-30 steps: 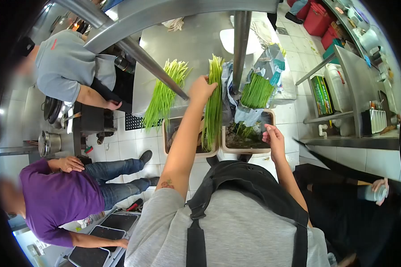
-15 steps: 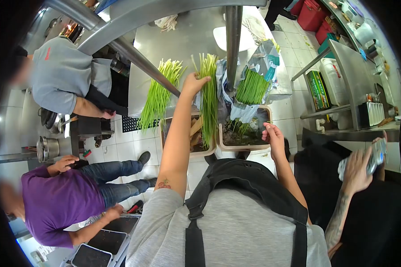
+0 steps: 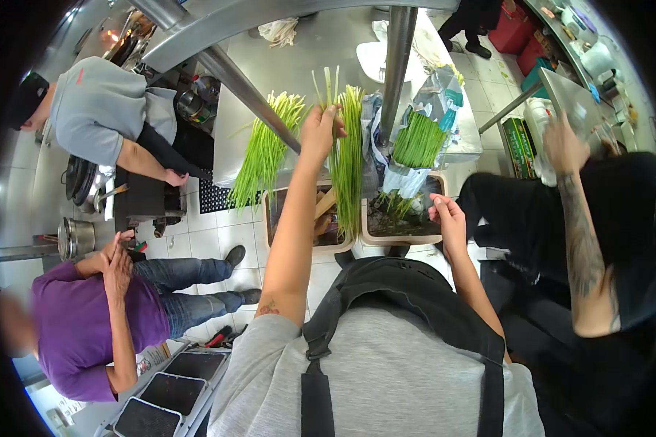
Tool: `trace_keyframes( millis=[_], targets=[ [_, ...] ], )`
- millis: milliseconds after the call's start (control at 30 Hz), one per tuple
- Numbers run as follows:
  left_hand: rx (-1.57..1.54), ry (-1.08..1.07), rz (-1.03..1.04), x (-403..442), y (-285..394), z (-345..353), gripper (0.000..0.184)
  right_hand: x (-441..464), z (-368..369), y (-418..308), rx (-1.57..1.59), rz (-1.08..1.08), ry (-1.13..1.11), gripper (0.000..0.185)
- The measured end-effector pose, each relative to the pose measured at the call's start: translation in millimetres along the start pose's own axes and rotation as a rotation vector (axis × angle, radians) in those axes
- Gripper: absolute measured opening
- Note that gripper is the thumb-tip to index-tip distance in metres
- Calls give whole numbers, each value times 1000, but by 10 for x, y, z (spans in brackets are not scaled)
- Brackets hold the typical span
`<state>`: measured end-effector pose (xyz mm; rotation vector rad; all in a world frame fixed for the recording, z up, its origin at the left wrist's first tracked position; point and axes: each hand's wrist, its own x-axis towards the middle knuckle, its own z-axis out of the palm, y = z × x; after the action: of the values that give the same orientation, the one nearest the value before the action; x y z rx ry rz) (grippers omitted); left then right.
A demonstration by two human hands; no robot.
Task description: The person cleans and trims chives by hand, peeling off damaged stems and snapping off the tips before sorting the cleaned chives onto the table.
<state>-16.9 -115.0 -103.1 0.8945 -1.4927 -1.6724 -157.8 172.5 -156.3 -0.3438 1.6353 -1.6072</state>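
Observation:
My left hand (image 3: 319,132) is closed round a few long green chives (image 3: 330,89), their pale ends sticking up above the fingers. It is beside a thick bunch of chives (image 3: 351,156) that hangs over the table edge. Another loose bunch (image 3: 268,149) lies to the left, partly behind a metal post. My right hand (image 3: 447,216) is in the air near the right-hand bin (image 3: 404,239), thumb and fingers pinched together; anything between them is too small to make out. More chives (image 3: 420,138) lie in an opened plastic bag (image 3: 408,181) at the table's edge.
Metal posts (image 3: 399,69) of a frame stand in front of the steel table (image 3: 321,44). Below its edge is a left bin (image 3: 328,248) with cardboard. Two people are at the left, one in a purple shirt (image 3: 98,328); a person with a tattooed arm (image 3: 579,233) is close on the right.
My left hand has shifted slightly up, with several chive ends now rising above it. My right hand stays near the bin. The person on the right has leaned forward; the purple-shirted person has brought both hands together.

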Motion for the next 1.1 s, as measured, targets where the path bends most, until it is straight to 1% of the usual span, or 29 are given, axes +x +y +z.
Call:
trace_keyframes(
  millis=[100,200,300,333,433,467,567,600,700,733,800,900,933,1033,1067,1100],
  targets=[
    [-61,-19,3,-249,281,77,24,-80,182,-240,-14,-51,-28,22],
    [-125,-88,16,-608,563,179,24,-193,438,-633,-28,-174,-146,22],
    [-24,-142,40,-964,799,333,23,-320,718,-1164,-9,-292,-285,26],
    [-97,-172,20,-1047,817,384,19,-361,803,-1322,3,-297,-291,27],
    [-50,-279,60,-1243,883,517,18,-318,909,-1562,-61,-440,-344,31],
    [-36,-306,67,-1291,949,570,19,-353,1065,-1633,170,-389,-290,27],
    [-63,-314,-49,-1364,996,620,21,-357,947,-1728,-44,-418,-273,18],
    [-82,-337,-71,-1359,953,609,20,-408,968,-1753,-25,-416,-238,15],
    [-137,-388,-89,-1401,975,594,24,-446,882,-1731,-91,-373,-231,22],
    [-92,-404,-91,-1422,993,589,25,-480,852,-1735,-133,-368,-220,27],
    [0,-437,-93,-1454,1040,586,28,-543,827,-1763,-135,-377,-228,27],
    [-36,-490,-92,-1474,1073,633,28,-616,801,-1840,-173,-402,-208,28],
    [-34,-537,-93,-1468,1093,644,27,-620,795,-1857,-191,-415,-200,28],
    [-37,-660,-79,-1437,1186,670,33,-559,708,-1867,-85,-389,-201,32],
    [-45,-691,-64,-1433,1220,687,33,-578,719,-1882,-31,-378,-152,35],
    [-56,-722,-49,-1432,1238,707,34,-600,715,-1904,17,-396,-150,36]
  ],
)
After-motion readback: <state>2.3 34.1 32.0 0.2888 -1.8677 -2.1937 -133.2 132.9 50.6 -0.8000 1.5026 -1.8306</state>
